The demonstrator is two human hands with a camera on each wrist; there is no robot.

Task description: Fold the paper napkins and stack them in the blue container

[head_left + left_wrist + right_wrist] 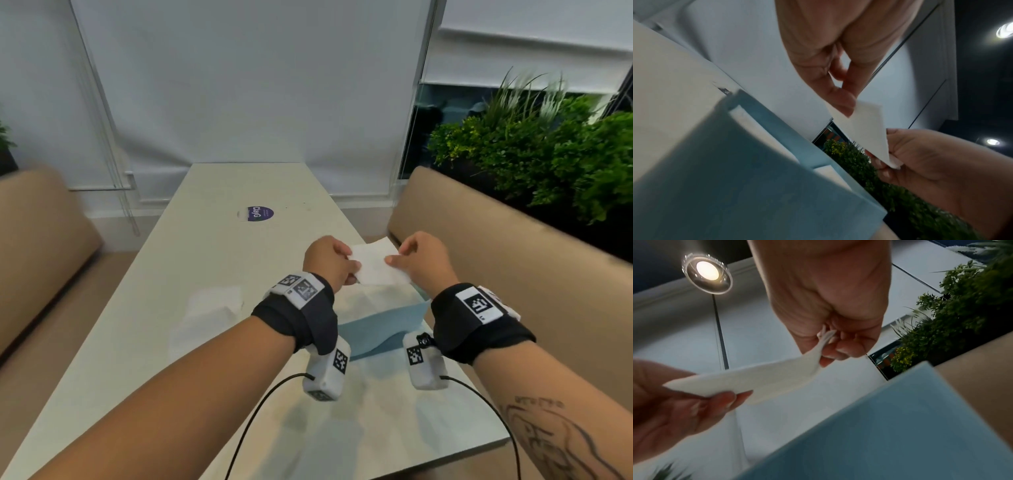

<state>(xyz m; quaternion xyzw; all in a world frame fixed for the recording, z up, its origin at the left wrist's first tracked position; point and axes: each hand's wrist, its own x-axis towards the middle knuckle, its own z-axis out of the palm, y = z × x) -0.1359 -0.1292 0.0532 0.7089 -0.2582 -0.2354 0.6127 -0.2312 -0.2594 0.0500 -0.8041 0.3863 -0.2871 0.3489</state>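
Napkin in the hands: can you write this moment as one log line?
napkin: in air above blue container | left hand: pinches one end | right hand: pinches other end | table: loose napkins left of container

A café-style booth: long white table (222, 257) between 2 tan benches (479, 222), planter greenery (548, 154), roller blinds (239, 85).

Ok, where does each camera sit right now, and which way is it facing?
Head: on the person's head, facing forward and down along the table; shows both forearms, with the left hand and right hand pinching a napkin above the blue container.
Left wrist: under the left wrist, tilted upward past the left hand to the right hand.
Right wrist: under the right wrist, tilted upward past the right hand toward the left hand and a ceiling light.
Shared: all three show both hands, the napkin and the blue container.
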